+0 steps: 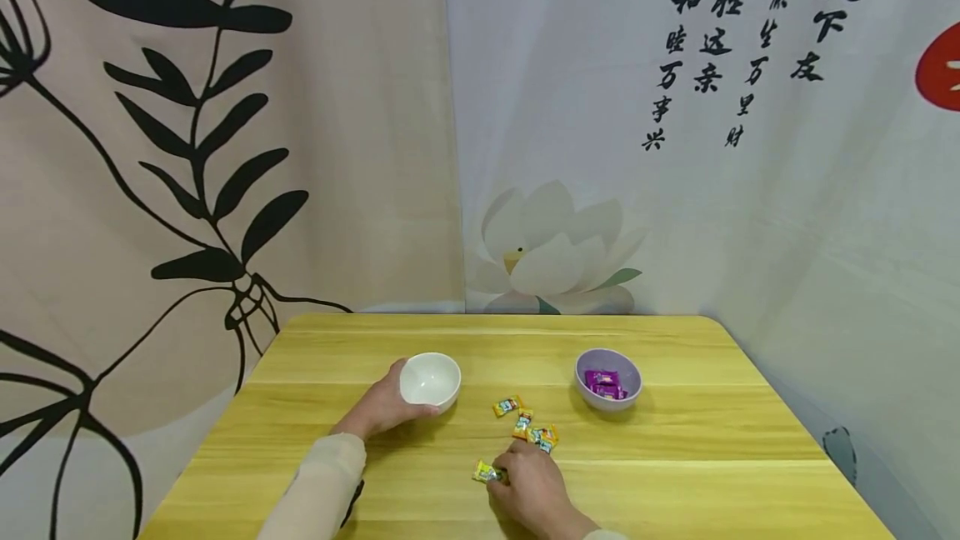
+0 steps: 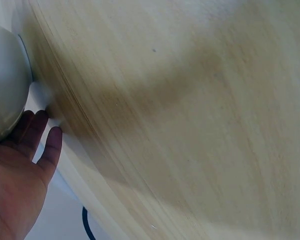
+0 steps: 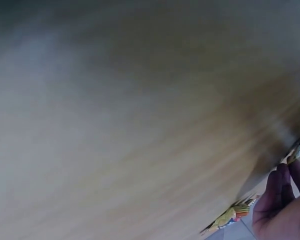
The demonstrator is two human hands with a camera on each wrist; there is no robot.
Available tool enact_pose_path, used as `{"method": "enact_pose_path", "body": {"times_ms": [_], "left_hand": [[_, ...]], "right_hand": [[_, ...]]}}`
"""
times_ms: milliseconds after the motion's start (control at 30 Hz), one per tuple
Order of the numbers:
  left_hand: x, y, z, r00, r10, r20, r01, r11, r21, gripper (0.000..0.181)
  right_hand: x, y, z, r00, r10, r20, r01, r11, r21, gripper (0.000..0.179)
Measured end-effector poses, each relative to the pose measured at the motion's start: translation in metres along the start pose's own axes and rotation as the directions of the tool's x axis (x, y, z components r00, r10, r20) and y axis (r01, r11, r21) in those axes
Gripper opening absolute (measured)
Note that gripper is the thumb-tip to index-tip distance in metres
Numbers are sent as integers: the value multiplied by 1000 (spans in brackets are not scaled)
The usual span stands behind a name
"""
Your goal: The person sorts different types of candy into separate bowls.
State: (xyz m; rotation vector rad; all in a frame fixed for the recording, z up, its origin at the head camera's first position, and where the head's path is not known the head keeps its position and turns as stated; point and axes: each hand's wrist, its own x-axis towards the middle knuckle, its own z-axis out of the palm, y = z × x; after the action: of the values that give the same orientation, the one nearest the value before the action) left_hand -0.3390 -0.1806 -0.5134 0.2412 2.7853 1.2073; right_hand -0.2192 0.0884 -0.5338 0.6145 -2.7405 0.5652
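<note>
We could not see one end of the yellow candy (image 1: 484, 472) because the right hand (image 1: 534, 490) hid it. Its words were too small for us to read. In the left wrist view, the edge cut off the white bowl (image 2: 7, 82). In the right wrist view, the table (image 3: 90, 150) looked blurry. The head view cut off the red spot (image 1: 937, 67).

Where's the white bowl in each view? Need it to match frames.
Head: white bowl in the lower half, slightly left of centre.
Left wrist: bowl at the left edge, mostly upper half, partly cut off.
Right wrist: not in it.
Shared landmark: the wood-grain tabletop, in all three.
</note>
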Motion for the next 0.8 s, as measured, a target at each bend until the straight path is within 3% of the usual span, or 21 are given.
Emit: {"method": "enact_pose_path", "body": {"times_ms": [333,567,800], "left_hand": [[1,2,-2,1000,20,-7,-20,1000,-5,120],[1,3,-1,1000,28,-5,-28,999,-26,118],[0,1,-1,1000,15,-10,-16,999,-41,118]], "right_hand": [[16,-2,-7,996,70,-47,-66,995,80,17],[43,-2,-15,988,138,-69,-129,984,125,15],[77,-4,-21,979,202,-39,-191,962,193,23]]}}
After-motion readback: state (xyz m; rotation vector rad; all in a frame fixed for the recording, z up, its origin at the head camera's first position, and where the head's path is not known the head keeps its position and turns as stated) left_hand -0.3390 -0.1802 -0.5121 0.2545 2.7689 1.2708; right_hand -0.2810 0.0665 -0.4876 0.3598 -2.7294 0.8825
